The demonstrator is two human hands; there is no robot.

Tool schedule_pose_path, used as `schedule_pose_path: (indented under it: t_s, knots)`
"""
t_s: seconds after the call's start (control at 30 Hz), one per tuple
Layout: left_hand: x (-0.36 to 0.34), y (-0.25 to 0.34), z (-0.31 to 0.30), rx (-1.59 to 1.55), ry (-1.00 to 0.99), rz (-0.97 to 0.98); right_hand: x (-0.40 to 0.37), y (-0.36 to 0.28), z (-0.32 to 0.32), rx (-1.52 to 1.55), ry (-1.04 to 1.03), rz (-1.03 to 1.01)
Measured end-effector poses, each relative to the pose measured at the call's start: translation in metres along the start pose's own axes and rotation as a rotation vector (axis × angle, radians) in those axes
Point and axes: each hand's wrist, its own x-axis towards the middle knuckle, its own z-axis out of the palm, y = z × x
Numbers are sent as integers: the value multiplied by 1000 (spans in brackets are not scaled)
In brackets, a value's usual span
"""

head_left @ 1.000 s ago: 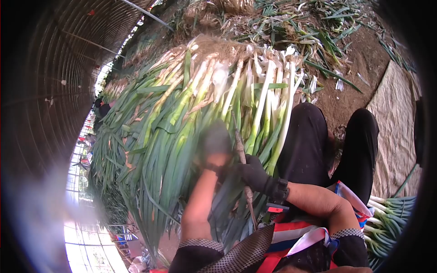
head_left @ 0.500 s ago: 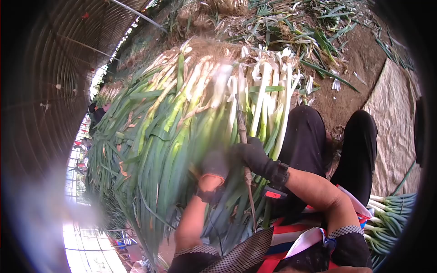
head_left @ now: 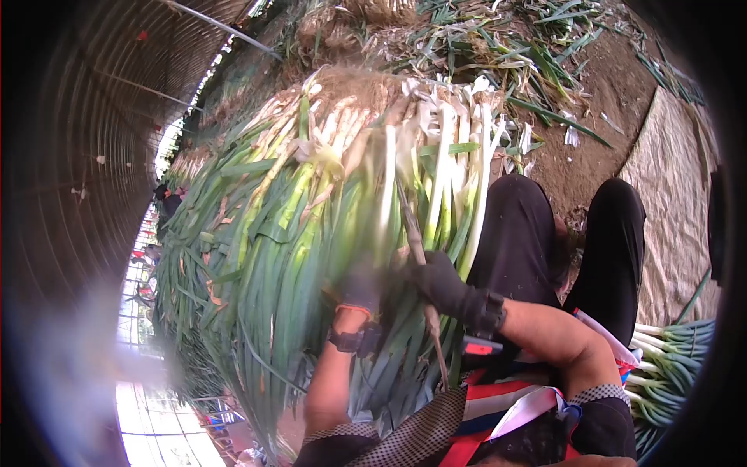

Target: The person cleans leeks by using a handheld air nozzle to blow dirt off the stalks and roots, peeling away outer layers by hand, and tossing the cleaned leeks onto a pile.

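Note:
Long green onions (head_left: 292, 210) lie in a thick layer before me, roots away from me and leaves towards me. My left hand (head_left: 359, 284), dark-gloved and smeared by motion, is closed around the lower part of a single green onion (head_left: 387, 175), whose white stalk points away from me. Beside it, my right hand (head_left: 442, 282), also gloved, has its fingers curled round a thin brown stick (head_left: 412, 226). The stick slants over the leaves, its near end close to my lap. Part of it is hidden by the right hand.
My bent knees (head_left: 517, 226) are to the right of the layer. Beyond them lies a tan sheet (head_left: 673, 202) on bare soil. More green onions (head_left: 669, 373) are at lower right. Leaf scraps (head_left: 537, 47) litter the ground behind. A ribbed tunnel wall (head_left: 85, 156) curves along the left.
The green onion in my left hand has shifted slightly and its stalk is less blurred. My right hand and the stick have moved a little towards me and to the right.

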Motion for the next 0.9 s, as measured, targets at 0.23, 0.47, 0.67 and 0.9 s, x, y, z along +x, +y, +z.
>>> schedule_pose_path:
  t_s: [0.23, 0.47, 0.67, 0.9]
  knots:
    - [17, 32, -75, 111, 92, 231, -42, -46, -14, 263, -12, 149]
    - [11, 134, -165, -461, 180, -64, -53, -80, -22, 424, 77, -72]
    - [46, 88, -77, -251, -109, 367, -55, -61, -1, 444, 155, -33]
    - [5, 41, 66, -227, -387, 488, -44, -42, -15, 298, 40, 101]
